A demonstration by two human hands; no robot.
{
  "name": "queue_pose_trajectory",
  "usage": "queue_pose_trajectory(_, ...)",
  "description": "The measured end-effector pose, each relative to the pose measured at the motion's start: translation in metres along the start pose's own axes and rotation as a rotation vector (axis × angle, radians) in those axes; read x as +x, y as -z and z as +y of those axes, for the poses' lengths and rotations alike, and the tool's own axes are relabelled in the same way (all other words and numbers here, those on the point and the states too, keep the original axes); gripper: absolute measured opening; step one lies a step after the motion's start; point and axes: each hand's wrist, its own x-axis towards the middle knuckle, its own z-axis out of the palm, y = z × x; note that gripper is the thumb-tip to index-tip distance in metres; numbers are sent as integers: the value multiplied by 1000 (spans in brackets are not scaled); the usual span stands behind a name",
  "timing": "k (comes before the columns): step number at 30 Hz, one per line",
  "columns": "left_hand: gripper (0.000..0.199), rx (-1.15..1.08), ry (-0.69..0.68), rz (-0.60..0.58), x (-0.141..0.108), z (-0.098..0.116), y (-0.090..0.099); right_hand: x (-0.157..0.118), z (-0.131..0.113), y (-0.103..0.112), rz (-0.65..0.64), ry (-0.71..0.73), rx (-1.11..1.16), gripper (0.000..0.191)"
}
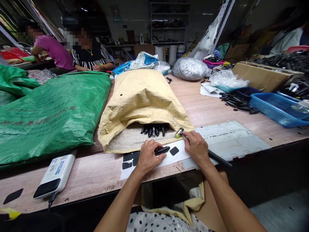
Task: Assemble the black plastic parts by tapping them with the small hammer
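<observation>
Here at the table [190,93], my left hand [148,156] has a narrow grip, fingers and thumb closed around a slim black piece [163,150] over the white sheet [166,161]. My right hand [197,147] is closed on a small hammer [179,132], its yellow-tipped head just beside the mouth of the yellow sack [142,93], its black handle reaching out to the near right. Between the hands, a black patch [174,151] lies on the sheet, with more dark patches at its left end. Black parts [153,131] poke out of the sack's mouth. Over on the left there's a green sack [58,106], a white power bank [56,174] on its near side. Right, a greyish board [229,135] lies flat, and farther right sits a blue basket [275,111]. Far left, two people sit.
</observation>
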Motion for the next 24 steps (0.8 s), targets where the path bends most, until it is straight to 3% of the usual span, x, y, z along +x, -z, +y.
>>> queue_pose_trajectory(3,14,1,-3,-13,-5,6,4,0,-1,1,-1,-5,-5,24)
queue_pose_trajectory(6,14,-86,-64,-74,-23,29,15,0,-2,2,-10,-3,-12,23)
queue_pose_trajectory(8,15,-230,-103,-242,-41,48,21,0,-3,3,-17,-2,-18,23)
queue_pose_trajectory(10,15,-359,-114,-486,-62,61,18,0,-3,3,-22,-7,-27,24)
queue_pose_trajectory(13,21,-320,-26,-713,-89,54,-9,0,-4,4,-20,-14,-38,24)
queue_pose_trajectory(17,35,-91,373,-742,-111,10,-71,0,-4,3,-15,-13,-36,23)
queue_pose_trajectory(19,40,-23,478,-759,-115,-10,-97,0,-4,3,-10,-11,-29,22)
queue_pose_trajectory(21,43,17,497,-771,-116,-20,-112,0,-3,2,-2,-14,-25,22)
queue_pose_trajectory(24,49,42,490,-787,-117,-18,-114,-1,-2,1,0,-17,-24,22)
